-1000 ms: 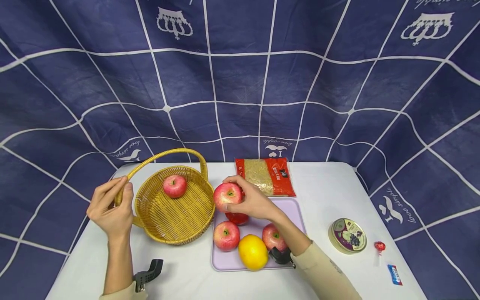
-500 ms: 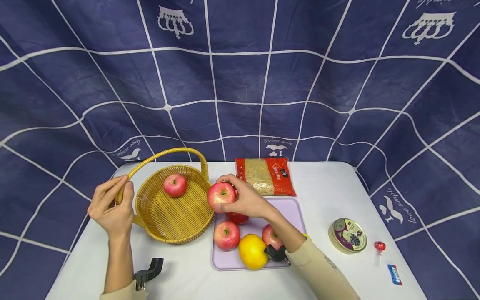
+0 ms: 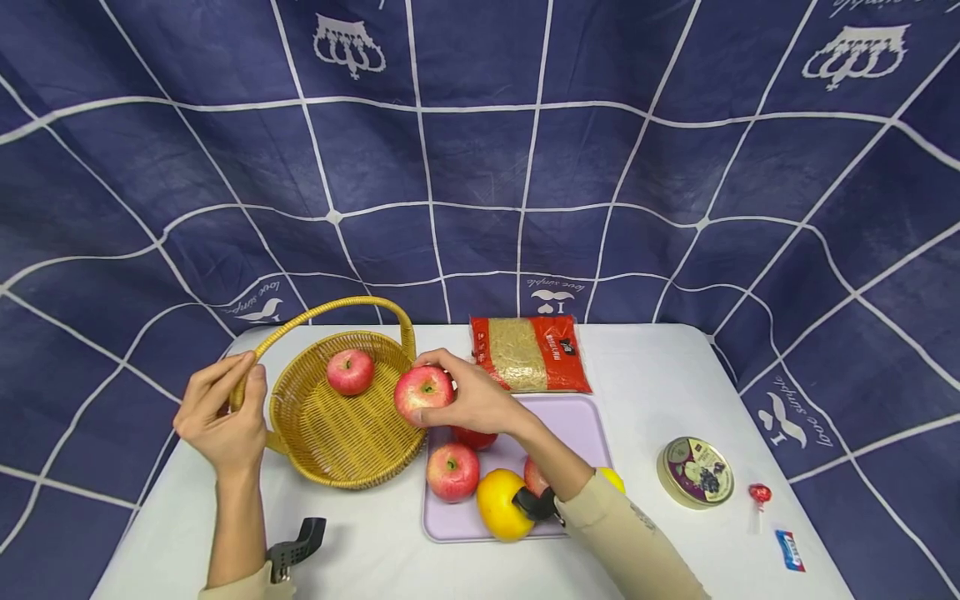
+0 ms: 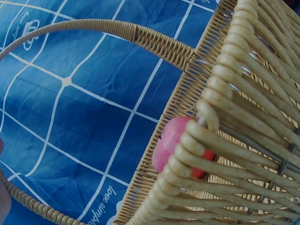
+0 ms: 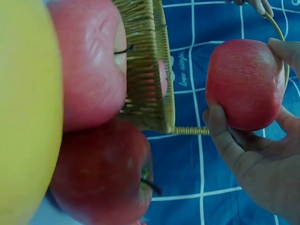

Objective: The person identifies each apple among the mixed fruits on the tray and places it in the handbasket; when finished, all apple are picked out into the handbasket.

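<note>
- The left hand (image 3: pixel 225 412) grips the handle (image 3: pixel 337 307) of the yellow woven basket (image 3: pixel 348 450) on its left side, between thumb and curled fingers.
- The right hand (image 3: pixel 480 402) holds a red apple (image 3: pixel 422 393), fingers and thumb around its sides; seen from the head, this apple overlaps the basket's right rim, while the right wrist view shows a gap between them.
- Inside the basket, another apple (image 3: pixel 350 372) sits near the far wall, with bare weave stretching from it toward the near rim.
- The lilac tray (image 3: pixel 577 417) lies just beside the basket's right edge; whether they touch cannot be told.
- Along its left and near edges are a pink apple (image 3: pixel 453 472) and an orange-yellow fruit (image 3: pixel 498 508), a dark red apple (image 3: pixel 474 437) behind.
- The noodle bag (image 3: pixel 531 354) borders the tray's far edge.
- A broad strip of white worktop (image 3: pixel 637 392) separates the tray from a round tin (image 3: pixel 696 472), near the right edge.
</note>
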### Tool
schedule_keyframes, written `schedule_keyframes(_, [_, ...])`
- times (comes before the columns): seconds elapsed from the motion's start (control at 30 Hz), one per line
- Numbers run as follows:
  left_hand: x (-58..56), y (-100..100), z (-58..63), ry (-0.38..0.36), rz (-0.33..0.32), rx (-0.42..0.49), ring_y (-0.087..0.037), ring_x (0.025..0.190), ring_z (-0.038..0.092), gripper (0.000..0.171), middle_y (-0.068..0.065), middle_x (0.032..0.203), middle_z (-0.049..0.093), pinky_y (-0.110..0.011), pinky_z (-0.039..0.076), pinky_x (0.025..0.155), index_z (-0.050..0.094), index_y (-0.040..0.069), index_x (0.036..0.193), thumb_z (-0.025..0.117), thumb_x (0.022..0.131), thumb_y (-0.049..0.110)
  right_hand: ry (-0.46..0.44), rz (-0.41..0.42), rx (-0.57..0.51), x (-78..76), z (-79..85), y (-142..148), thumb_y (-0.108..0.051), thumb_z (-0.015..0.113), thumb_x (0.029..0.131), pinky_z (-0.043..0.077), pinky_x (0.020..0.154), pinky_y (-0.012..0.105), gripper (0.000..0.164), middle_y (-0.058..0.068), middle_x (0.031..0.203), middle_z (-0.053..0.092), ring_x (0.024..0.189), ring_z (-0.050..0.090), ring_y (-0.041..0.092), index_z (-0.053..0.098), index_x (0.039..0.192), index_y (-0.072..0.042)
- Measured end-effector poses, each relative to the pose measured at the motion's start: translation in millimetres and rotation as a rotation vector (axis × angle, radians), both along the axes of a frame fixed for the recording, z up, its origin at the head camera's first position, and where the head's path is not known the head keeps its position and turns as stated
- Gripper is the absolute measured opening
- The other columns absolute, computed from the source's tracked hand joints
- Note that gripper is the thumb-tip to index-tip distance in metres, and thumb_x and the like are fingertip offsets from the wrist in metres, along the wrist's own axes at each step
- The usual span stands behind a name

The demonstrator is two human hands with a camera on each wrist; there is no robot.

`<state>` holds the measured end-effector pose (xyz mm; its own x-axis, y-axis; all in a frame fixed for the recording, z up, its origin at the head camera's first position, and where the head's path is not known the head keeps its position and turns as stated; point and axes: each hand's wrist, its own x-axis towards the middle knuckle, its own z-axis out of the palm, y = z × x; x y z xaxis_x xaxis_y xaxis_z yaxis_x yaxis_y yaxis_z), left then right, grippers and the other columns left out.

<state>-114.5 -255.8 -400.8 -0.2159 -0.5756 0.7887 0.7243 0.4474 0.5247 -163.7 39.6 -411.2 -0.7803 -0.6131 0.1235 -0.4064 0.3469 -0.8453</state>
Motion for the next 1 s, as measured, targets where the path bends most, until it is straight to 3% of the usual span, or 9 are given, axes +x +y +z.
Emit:
schedule_keyframes(0.27, [0.1,-1.1,-0.7,-0.002,-0.001,0.003,-0.015,0.086,0.07,0.014,-0.021,0.087,0.074,-0.018,0.054,0.079,0.075,-0.014,0.085,0.079,0.074,-0.006,-0.02,0.059,-0.029,1.4,2.3,-17.1,-0.041,0.083,0.077,0.056,0.086,0.03,0.06,-0.014,0.113,0.064,0.095,0.066,0.009,0.052,0.129,-0.043])
schedule_keyframes(0.6, [-0.8,-0.1,-0.1,0.005,-0.013,0.008,-0.015,0.086,0.07,0.014,-0.021,0.087,0.074,-0.018,0.054,0.078,0.075,-0.015,0.085,0.079,0.074,-0.006,-0.029,0.107,0.002,4.7,1.1,-35.5,-0.042,0.083,0.077,0.053,0.09,0.026,0.06,-0.015,0.115,0.061,0.102,0.061,0.005,0.051,0.127,-0.042])
schedule_keyframes(1.0, [-0.4,-0.6,-0.6,0.003,-0.012,0.007,-0.015,0.086,0.07,0.014,-0.02,0.088,0.074,-0.018,0.054,0.078,0.075,-0.015,0.085,0.079,0.074,-0.007,0.02,0.176,0.043,-3.9,-5.1,-51.3,-0.037,0.083,0.077,0.05,0.091,0.021,0.062,-0.015,0.116,0.059,0.102,0.059,0.003,0.049,0.128,-0.033])
